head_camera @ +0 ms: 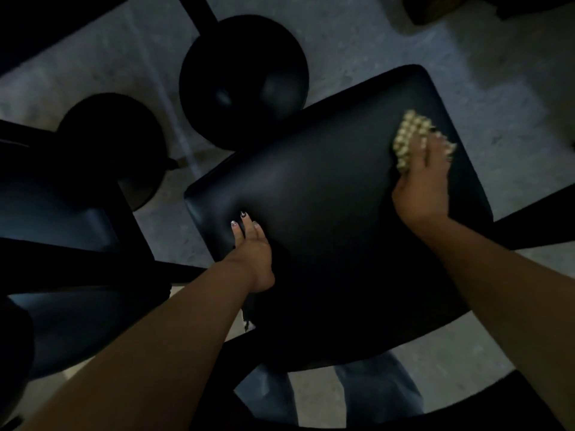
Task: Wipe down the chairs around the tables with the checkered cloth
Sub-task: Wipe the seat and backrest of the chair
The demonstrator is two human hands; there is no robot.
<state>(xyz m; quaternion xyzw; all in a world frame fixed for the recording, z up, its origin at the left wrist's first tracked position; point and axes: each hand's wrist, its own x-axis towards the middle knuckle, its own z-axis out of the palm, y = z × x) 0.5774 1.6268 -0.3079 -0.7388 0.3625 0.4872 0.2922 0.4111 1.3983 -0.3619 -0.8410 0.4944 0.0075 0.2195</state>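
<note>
At far left stood a second dark chair seat [59,213], only partly in frame, with two round table bases [242,79] on the grey floor [357,42] beyond. Next, toward the middle, lay the left hand [253,253], fingers straight and flat along the near-left edge of the black chair seat [326,219], apparently steadying it rather than gripping; thumb tucked past the edge and not seen. Farther right, pressed onto the seat's far-right part, was the right hand [420,188], fingers spread over the bunched checkered cloth [407,138], pushing it down against the upholstery. Judged as mid-wipe on this seat: cloth at the far-right corner, most of the surface lying between the two hands probably yet to be covered. Next move likely called for dragging the cloth back across the seat toward the left hand with steady downward pressure, keeping the cloth trapped under the fingers and the chair held firm. Hard to make out: dim light throughout, cloth's pattern blurred, much of it hidden beneath the fingers, so impossible to tell whether folded or crumpled. Chair back and legs hidden or lost in shadow; tabletops out of view; only blue trouser legs [373,390] visible below the seat.
</note>
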